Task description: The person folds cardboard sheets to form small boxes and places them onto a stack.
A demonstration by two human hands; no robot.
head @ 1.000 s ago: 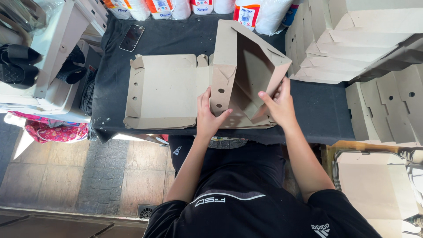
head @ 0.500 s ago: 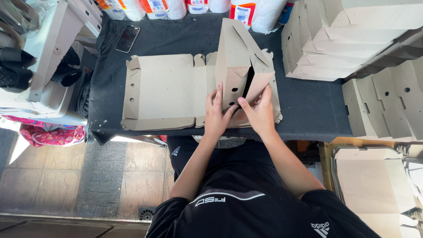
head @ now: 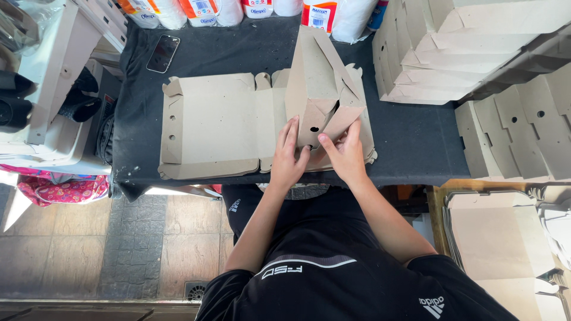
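A flat brown cardboard box blank (head: 214, 122) lies on the black-covered table (head: 416, 142), on a thin stack of the same blanks. Its right part (head: 318, 77) is folded upright into a narrow wedge. My left hand (head: 287, 156) presses on the near left wall of that raised part, fingers spread along it. My right hand (head: 343, 153) pushes the right flap inward against it, thumb near a round hole in the card.
A dark phone (head: 163, 53) lies at the table's far left. Wrapped paper rolls (head: 250, 8) line the far edge. Stacks of folded boxes (head: 464, 53) rise at the right, more flat blanks (head: 523, 137) beside them. A white stand (head: 53, 101) is on the left.
The wide-open raised part has been closed into a narrow wedge. My right hand moved left, bringing the right flap against the left wall; my left hand stayed on that wall.
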